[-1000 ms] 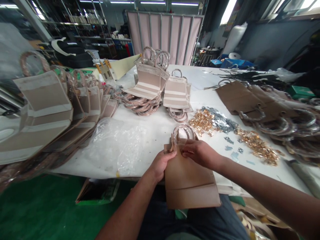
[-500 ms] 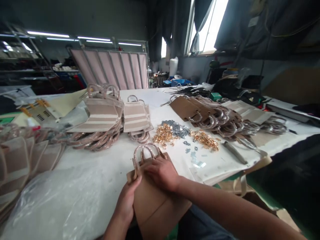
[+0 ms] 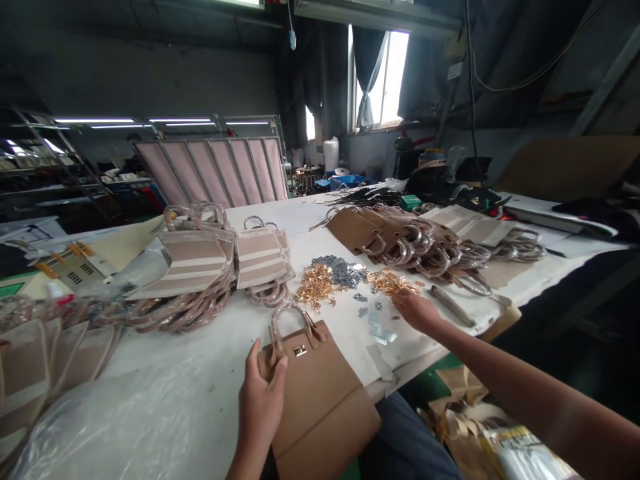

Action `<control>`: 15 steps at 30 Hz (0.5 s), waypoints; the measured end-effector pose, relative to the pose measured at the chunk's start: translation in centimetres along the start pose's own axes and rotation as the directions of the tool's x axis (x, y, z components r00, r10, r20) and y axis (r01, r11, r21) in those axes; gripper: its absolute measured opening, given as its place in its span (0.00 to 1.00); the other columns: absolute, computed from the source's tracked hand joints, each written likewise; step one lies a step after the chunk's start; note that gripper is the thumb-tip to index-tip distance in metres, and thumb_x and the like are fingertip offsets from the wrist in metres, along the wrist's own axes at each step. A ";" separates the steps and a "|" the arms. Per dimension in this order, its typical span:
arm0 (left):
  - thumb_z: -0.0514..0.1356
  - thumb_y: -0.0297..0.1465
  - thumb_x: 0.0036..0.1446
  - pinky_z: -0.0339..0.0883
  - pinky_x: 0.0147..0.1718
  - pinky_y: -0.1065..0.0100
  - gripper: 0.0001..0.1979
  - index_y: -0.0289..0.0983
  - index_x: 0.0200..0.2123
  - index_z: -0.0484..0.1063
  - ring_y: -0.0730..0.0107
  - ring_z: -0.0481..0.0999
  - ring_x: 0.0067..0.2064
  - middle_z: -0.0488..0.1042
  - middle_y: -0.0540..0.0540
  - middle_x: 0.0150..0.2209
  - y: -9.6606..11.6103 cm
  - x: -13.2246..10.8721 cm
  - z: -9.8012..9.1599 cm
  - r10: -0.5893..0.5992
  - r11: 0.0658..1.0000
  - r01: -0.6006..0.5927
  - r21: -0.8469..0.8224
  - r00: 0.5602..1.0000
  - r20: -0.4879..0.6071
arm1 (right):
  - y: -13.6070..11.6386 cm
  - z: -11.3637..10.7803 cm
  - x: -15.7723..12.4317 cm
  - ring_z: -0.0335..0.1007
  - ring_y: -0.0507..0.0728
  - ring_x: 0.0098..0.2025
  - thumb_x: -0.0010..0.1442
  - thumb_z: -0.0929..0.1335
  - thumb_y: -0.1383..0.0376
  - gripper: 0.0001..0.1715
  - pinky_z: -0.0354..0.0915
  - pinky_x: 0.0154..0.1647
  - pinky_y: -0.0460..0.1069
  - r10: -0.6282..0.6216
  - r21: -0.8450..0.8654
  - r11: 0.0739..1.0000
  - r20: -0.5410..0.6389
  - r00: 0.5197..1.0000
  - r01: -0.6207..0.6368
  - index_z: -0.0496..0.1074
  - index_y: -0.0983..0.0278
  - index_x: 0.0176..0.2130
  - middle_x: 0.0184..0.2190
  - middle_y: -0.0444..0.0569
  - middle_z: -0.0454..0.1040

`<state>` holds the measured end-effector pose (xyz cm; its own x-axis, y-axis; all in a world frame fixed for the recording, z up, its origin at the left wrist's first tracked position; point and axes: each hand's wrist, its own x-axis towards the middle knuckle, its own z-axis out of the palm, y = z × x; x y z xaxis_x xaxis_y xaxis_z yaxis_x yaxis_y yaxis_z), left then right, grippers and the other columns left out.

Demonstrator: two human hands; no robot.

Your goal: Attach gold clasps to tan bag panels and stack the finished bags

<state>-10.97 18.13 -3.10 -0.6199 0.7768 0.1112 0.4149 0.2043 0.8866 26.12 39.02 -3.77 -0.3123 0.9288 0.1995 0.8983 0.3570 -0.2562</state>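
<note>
A brown bag panel (image 3: 320, 393) with a plastic-wrapped handle (image 3: 290, 317) leans at the table's front edge, a small gold clasp plate (image 3: 300, 350) near its top. My left hand (image 3: 263, 387) grips the panel's upper left edge, thumb in front. Reaching out to the right, my right hand (image 3: 413, 308) is at the near edge of the right pile of gold pieces (image 3: 393, 281); its fingertips are too small to make out. Another gold pile (image 3: 315, 283) and grey metal plates (image 3: 343, 270) lie left of it. Thin silver plates (image 3: 380, 330) sit closer to me.
Striped bag pieces with wrapped handles (image 3: 195, 263) are stacked on the left of the white table (image 3: 225, 360). Brown panels (image 3: 350, 230) are heaped at the right, beside a grey rod-like tool (image 3: 453, 305). Clear plastic (image 3: 115, 413) covers the front left.
My right hand has left the panel and moved right to the gold pieces, uncovering the clasp plate. My left hand still holds the panel. The camera view has tilted up and shifted right.
</note>
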 end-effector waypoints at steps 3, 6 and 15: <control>0.62 0.48 0.58 0.69 0.55 0.55 0.32 0.41 0.62 0.70 0.43 0.77 0.59 0.79 0.37 0.55 -0.2 0.5 0.3 0.028 0.996 -0.033 0.084 0.998 0.063 | 0.4 0.6 1.2 0.75 0.57 0.35 0.69 0.63 0.68 0.17 0.60 0.29 0.47 0.017 -0.054 0.998 0.078 0.997 -0.012 0.81 0.64 0.42 0.49 0.57 0.77; 0.60 0.49 0.57 0.71 0.51 0.57 0.26 0.41 0.53 0.75 0.47 0.81 0.52 0.82 0.40 0.49 -0.9 0.6 0.4 0.043 0.994 -0.053 0.101 0.995 0.092 | 0.4 0.8 1.8 0.74 0.58 0.36 0.68 0.64 0.69 0.16 0.57 0.30 0.48 0.012 -0.075 0.997 0.143 0.990 -0.001 0.81 0.64 0.37 0.46 0.56 0.77; 0.57 0.50 0.56 0.67 0.39 0.60 0.19 0.41 0.38 0.72 0.51 0.78 0.39 0.80 0.43 0.36 -1.5 0.4 0.4 0.005 0.998 -0.005 0.060 1.000 0.008 | 0.6 0.0 0.5 0.74 0.59 0.42 0.66 0.66 0.62 0.11 0.58 0.35 0.49 0.037 -0.049 0.998 0.189 0.981 -0.029 0.80 0.59 0.41 0.46 0.50 0.79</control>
<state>-11.58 18.41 -4.56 -0.6128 0.7823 0.1118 0.4575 0.2359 0.8573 26.53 39.66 -3.81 -0.3312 0.9435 0.0076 0.9209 0.3250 -0.2151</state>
